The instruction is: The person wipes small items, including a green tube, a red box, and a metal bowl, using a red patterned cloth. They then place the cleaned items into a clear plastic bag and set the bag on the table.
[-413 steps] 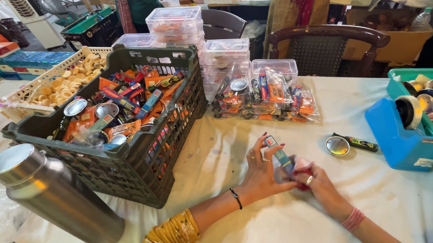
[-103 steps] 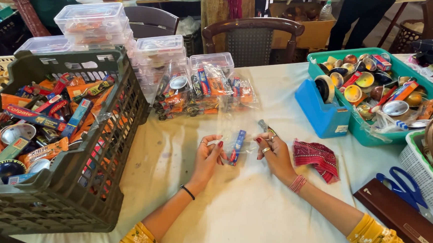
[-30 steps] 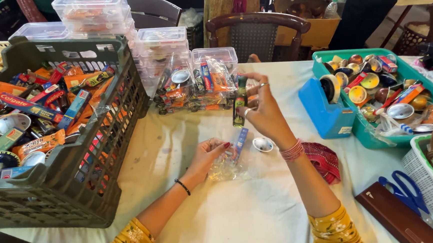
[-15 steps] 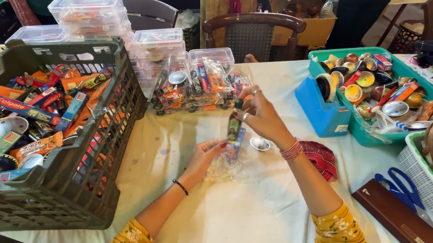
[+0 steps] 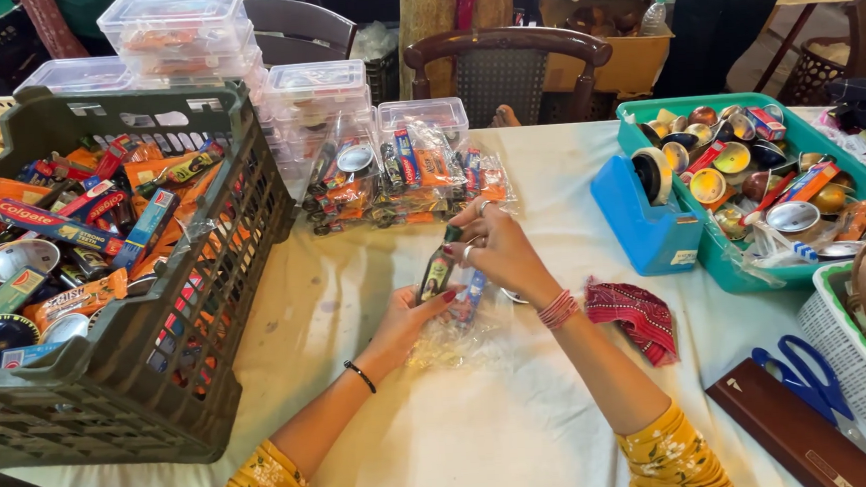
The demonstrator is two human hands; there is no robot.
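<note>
Plastic bag (image 5: 464, 337), clear and crinkled, lies on the white tablecloth (image 5: 465, 442) between both hands; left hand (image 5: 413, 320) pinches its edge with closed fingers; right hand (image 5: 499, 249) grips a small dark packet (image 5: 438, 271) at the bag's mouth; a red cloth (image 5: 638, 313) lies near, a grey crate (image 5: 110, 374) farther left.

Soft, even daylight, faint shadows, sharp focus centrally, with mild wide-angle stretching toward the edges.

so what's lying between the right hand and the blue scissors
In the head view, a folded red patterned cloth lies on the table between the right hand and the blue scissors.
</note>
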